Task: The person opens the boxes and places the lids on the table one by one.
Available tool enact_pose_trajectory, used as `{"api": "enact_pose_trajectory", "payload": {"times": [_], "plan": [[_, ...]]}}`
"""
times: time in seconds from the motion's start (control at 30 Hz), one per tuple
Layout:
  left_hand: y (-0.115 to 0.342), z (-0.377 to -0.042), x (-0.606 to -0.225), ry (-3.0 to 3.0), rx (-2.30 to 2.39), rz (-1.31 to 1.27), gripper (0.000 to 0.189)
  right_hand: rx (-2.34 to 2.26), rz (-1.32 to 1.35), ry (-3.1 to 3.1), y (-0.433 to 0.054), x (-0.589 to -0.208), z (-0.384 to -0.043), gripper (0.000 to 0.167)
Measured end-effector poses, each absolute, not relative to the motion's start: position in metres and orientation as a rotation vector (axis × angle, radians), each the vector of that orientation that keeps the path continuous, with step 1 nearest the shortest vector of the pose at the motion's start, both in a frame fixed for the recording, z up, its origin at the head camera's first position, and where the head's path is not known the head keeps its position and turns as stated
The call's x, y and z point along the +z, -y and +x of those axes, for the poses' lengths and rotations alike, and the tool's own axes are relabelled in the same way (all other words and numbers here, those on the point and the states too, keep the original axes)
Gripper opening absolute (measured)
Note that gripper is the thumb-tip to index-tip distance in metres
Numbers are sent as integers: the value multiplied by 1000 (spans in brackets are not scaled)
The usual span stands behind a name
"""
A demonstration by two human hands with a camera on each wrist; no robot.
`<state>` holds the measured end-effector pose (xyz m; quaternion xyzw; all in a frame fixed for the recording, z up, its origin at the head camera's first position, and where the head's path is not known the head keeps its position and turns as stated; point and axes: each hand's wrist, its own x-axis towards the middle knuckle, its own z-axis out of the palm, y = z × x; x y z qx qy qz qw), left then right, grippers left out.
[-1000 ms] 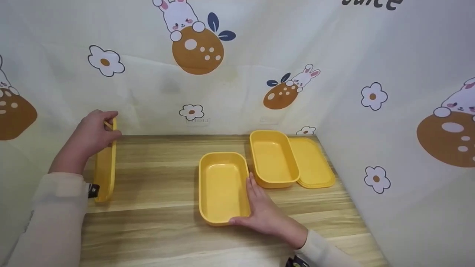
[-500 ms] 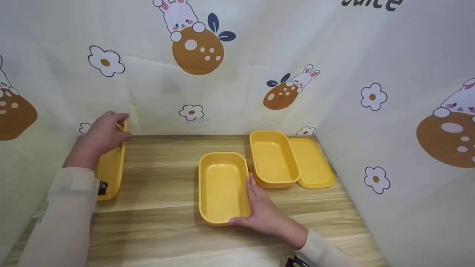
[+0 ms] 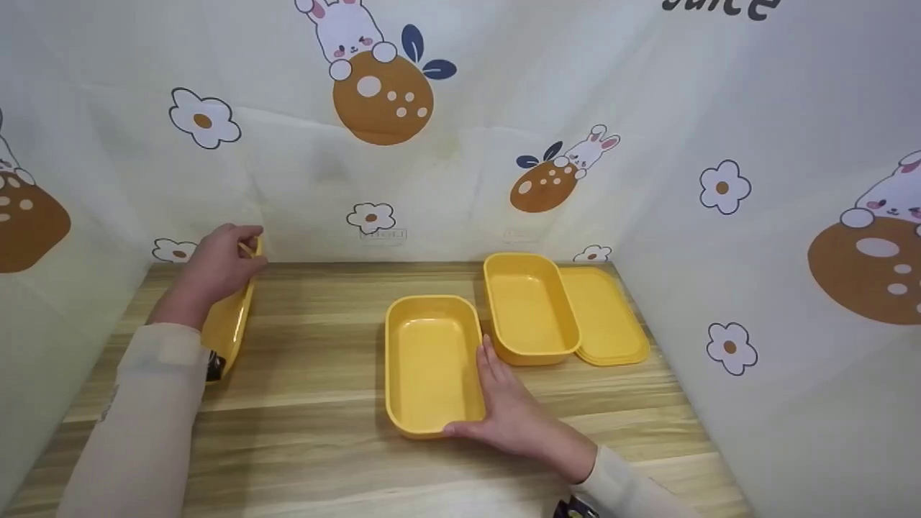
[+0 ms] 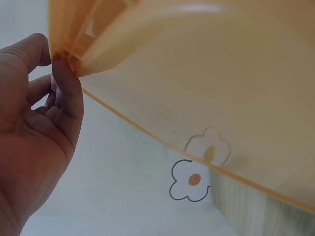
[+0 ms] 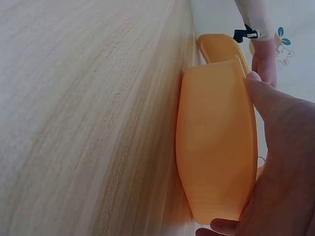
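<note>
My left hand point(image 3: 227, 266) pinches the far end of a thin, translucent yellow lid point(image 3: 230, 324), tilted on edge at the left of the table. In the left wrist view the thumb and fingertips grip a corner of the lid point(image 4: 211, 88). A deep yellow lunch box point(image 3: 435, 367) lies open side up near the middle, with nothing inside. My right hand point(image 3: 514, 417) holds its near right corner, thumb along the near end and fingers along the right side. In the right wrist view that thumb touches the rim of the box point(image 5: 216, 137).
A second yellow box point(image 3: 532, 309) stands just behind and right of the first. Beside it, partly under it, lies a flat yellow lid point(image 3: 608, 316). The wooden table point(image 3: 324, 460) is bounded by printed cloth point(image 3: 288, 165) at the back and sides.
My left hand has moved right and slightly down with the lid, and the lid leans more. My right hand and both boxes have stayed in place.
</note>
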<state>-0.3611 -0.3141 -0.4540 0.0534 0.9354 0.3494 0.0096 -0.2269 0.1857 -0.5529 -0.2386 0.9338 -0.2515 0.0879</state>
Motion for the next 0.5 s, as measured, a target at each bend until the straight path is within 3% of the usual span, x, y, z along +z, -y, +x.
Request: {"api": "enact_pose_trajectory", "payload": {"times": [0.5], "plan": [[303, -373, -471, -2883, 1113, 172, 68, -760, -732, -2785, -186, -553, -226, 145]]}}
